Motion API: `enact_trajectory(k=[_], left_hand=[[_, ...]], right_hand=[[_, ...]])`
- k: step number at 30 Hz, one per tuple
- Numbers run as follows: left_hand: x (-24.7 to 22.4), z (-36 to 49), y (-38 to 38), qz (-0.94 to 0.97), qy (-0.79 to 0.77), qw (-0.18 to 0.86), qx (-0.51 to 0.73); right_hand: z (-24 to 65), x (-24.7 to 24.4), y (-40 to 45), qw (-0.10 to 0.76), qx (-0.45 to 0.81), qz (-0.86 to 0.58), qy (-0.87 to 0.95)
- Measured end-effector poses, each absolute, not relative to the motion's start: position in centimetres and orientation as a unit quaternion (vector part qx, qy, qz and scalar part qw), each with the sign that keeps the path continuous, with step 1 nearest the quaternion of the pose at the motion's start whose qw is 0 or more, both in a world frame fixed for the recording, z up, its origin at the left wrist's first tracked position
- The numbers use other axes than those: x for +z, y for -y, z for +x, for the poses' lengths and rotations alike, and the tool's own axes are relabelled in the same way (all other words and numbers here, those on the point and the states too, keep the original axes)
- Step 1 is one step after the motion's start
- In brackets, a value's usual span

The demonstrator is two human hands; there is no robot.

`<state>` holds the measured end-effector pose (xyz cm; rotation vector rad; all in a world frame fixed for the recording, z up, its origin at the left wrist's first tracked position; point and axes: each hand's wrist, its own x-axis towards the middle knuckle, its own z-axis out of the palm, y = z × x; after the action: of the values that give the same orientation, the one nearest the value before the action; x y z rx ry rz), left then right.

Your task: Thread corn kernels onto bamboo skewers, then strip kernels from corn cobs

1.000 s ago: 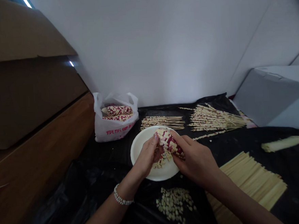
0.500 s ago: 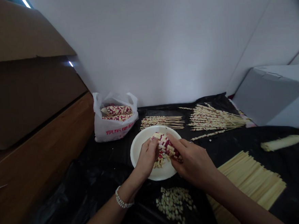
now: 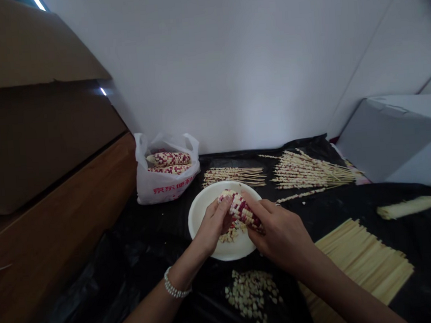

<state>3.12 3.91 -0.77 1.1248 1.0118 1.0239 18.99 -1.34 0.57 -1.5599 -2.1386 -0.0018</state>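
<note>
A white and dark-red corn cob (image 3: 240,209) is held between my two hands above a white bowl (image 3: 198,217). My left hand (image 3: 214,224) grips the cob's left end, its thumb lying on the kernels. Wrapped round the right end is my right hand (image 3: 277,228). Loose kernels (image 3: 228,235) lie in the bowl under the cob. More pale kernels (image 3: 252,294) are spread on the black plastic sheet (image 3: 151,244) in front of the bowl.
A white plastic bag (image 3: 167,187) with corn cobs stands at the back left. Behind the bowl lie skewers of kernels (image 3: 234,176), with a bigger pile (image 3: 304,170) to the right. Bare sticks (image 3: 366,259) and a stripped cob (image 3: 408,207) lie at the right. Cardboard (image 3: 44,139) rises at the left.
My left thumb has shifted slightly up and right over the kernels. Both hands still hold the cob above the bowl.
</note>
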Motion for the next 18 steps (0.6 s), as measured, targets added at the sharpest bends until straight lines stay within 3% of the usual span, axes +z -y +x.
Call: enact_trajectory(k=[18], left_hand=[[-1.15, 3.38, -3.44, 0.449, -0.460, 0.603, 0.473]], right_hand=[[19.21, 0.55, 1.33, 0.287, 0.140, -0.564, 0.761]])
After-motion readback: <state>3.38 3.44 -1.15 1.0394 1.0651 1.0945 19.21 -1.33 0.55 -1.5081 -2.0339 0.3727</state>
